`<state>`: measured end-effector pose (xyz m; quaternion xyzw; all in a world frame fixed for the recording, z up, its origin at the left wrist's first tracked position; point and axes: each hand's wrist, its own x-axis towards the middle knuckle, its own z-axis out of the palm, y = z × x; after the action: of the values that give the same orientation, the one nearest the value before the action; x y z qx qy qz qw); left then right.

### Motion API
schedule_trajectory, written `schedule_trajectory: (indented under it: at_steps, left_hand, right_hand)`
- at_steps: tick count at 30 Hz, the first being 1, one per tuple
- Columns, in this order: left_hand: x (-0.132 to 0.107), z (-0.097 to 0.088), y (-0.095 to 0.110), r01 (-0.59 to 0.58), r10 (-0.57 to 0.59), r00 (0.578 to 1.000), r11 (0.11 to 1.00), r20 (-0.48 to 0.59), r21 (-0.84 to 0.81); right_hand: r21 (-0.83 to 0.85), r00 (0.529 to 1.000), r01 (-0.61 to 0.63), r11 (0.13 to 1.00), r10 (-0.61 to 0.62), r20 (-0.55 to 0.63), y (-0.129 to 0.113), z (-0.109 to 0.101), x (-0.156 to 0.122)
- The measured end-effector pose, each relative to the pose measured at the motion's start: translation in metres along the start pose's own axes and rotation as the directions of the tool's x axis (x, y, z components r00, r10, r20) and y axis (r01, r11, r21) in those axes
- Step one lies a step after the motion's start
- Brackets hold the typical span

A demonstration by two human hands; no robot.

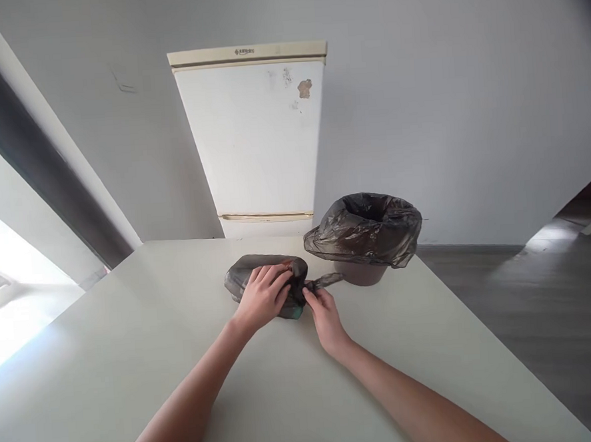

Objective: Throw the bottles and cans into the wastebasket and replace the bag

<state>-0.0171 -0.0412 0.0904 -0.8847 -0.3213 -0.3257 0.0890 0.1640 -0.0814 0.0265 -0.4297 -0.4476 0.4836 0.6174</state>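
Observation:
A filled dark grey plastic bag (246,272) lies on the white table (133,351), with something teal showing at its lower edge. My left hand (262,294) rests on top of the bag, fingers curled over its gathered neck. My right hand (322,311) pinches the twisted tail of the bag (328,281), which sticks out to the right. Both hands meet at the knot area.
A small bin lined with a dark plastic bag (364,233) stands just behind and to the right of my hands, near the table's far edge. A white refrigerator (254,137) stands against the wall behind. Dark floor lies to the right.

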Motion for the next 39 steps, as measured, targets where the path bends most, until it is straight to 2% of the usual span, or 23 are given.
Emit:
schedule_trajectory:
  at_steps: [2, 4, 6, 11, 13, 15, 17, 19, 21, 23, 26, 27, 28, 31, 33, 35, 37, 39]
  left_hand:
    - [-0.012, 0.016, -0.006, 0.018, -0.017, 0.992, 1.0, -0.125, 0.009]
    - [-0.023, 0.023, -0.013, 0.05, -0.043, 0.972, 0.998, -0.231, 0.025]
    - [-0.031, 0.023, -0.019, 0.079, -0.077, 0.949, 0.997, -0.304, -0.007]
    - [-0.034, 0.022, -0.018, 0.064, -0.183, 0.874, 0.962, -0.45, -0.267]
    - [-0.034, 0.023, -0.015, 0.052, -0.193, 0.87, 0.951, -0.453, -0.305]
    - [-0.034, 0.024, -0.012, 0.032, -0.17, 0.892, 0.949, -0.419, -0.315]
    - [-0.035, 0.025, -0.012, 0.011, -0.14, 0.904, 0.952, -0.403, -0.306]
    - [-0.036, 0.025, -0.015, 0.034, -0.165, 0.881, 0.957, -0.444, -0.288]
    - [-0.037, 0.024, -0.021, 0.115, -0.238, 0.833, 0.957, -0.499, -0.265]
    - [-0.037, 0.022, -0.029, 0.203, -0.304, 0.797, 0.949, -0.523, -0.242]
    - [-0.037, 0.018, -0.041, 0.297, -0.39, 0.764, 0.92, -0.514, -0.257]
    - [-0.038, 0.017, -0.045, 0.312, -0.419, 0.769, 0.905, -0.483, -0.289]
    - [-0.038, 0.015, -0.048, 0.315, -0.438, 0.791, 0.89, -0.428, -0.33]
    - [-0.039, 0.008, -0.054, 0.261, -0.387, 0.898, 0.851, -0.209, -0.456]
    - [-0.037, 0.003, -0.054, 0.205, -0.29, 0.949, 0.864, -0.122, -0.46]
    - [-0.034, -0.003, -0.053, 0.113, -0.144, 0.988, 0.924, -0.059, -0.365]
    - [-0.03, -0.009, -0.051, -0.013, 0.013, 1.0, 0.968, -0.002, -0.25]
    - [-0.026, -0.012, -0.047, -0.102, 0.107, 0.994, 0.976, 0.016, -0.194]
  right_hand:
    - [-0.008, 0.988, 0.035, 0.999, -0.033, 0.153, -0.004, -0.005, -0.005]
    - [-0.036, 0.948, 0.089, 0.995, -0.073, 0.31, -0.009, -0.012, -0.007]
    - [-0.069, 0.926, 0.128, 0.989, -0.094, 0.366, -0.011, -0.018, -0.007]
    - [-0.196, 0.974, 0.164, 0.967, -0.127, 0.189, -0.004, -0.023, 0.0]
    - [-0.282, 0.953, 0.245, 0.928, -0.177, 0.247, 0.001, -0.022, 0.002]
    - [-0.314, 0.913, 0.34, 0.886, -0.231, 0.337, 0.004, -0.022, 0.004]
    - [-0.301, 0.892, 0.4, 0.866, -0.292, 0.345, 0.005, -0.022, 0.004]
    - [-0.287, 0.919, 0.371, 0.883, -0.305, 0.249, 0.003, -0.023, 0.003]
    - [-0.299, 0.957, 0.286, 0.91, -0.258, 0.13, -0.002, -0.025, 0.002]
    - [-0.296, 0.976, 0.215, 0.93, -0.212, 0.043, -0.006, -0.027, 0.002]
    - [-0.191, 0.984, 0.178, 0.965, -0.18, 0.006, -0.005, -0.029, 0.001]
    - [-0.155, 0.984, 0.172, 0.973, -0.176, -0.013, -0.003, -0.029, 0.002]
    - [-0.133, 0.983, 0.169, 0.977, -0.176, -0.046, -0.001, -0.03, 0.003]
    - [-0.069, 0.978, 0.165, 0.984, -0.172, -0.118, 0.002, -0.031, 0.005]
    - [0.037, 0.991, 0.128, 0.991, -0.126, -0.052, 0.001, -0.03, 0.006]
    - [0.132, 0.995, 0.085, 0.988, -0.091, 0.039, 0.0, -0.029, 0.006]
    - [0.177, 0.994, 0.077, 0.981, -0.09, 0.064, -0.001, -0.027, 0.005]
    - [0.19, 0.993, 0.094, 0.977, -0.107, 0.058, 0.0, -0.027, 0.005]
